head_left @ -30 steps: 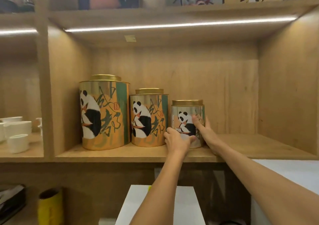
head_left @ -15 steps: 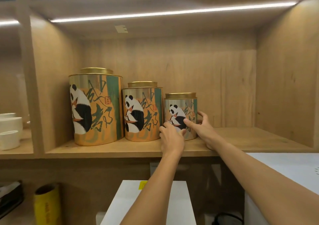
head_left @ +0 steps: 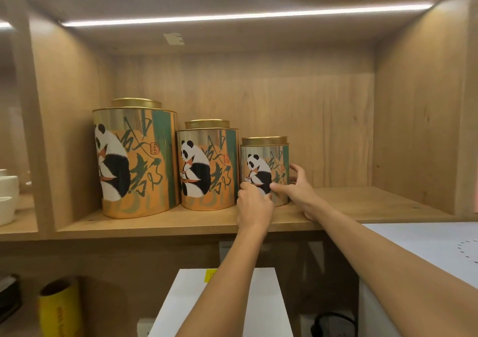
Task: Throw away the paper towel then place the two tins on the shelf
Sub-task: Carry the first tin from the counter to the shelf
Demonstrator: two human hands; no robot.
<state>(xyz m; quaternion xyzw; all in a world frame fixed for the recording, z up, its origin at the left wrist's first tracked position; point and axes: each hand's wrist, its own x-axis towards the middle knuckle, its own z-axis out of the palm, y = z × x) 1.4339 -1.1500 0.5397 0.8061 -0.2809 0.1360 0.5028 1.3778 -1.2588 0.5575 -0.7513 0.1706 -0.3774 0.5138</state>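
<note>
Three panda tins stand upright in a row on the wooden shelf (head_left: 362, 202), gold lids on. Both my hands are on the small tin (head_left: 263, 166) at the right end: left hand (head_left: 254, 205) at its front base, right hand (head_left: 297, 189) cupping its side.
</note>
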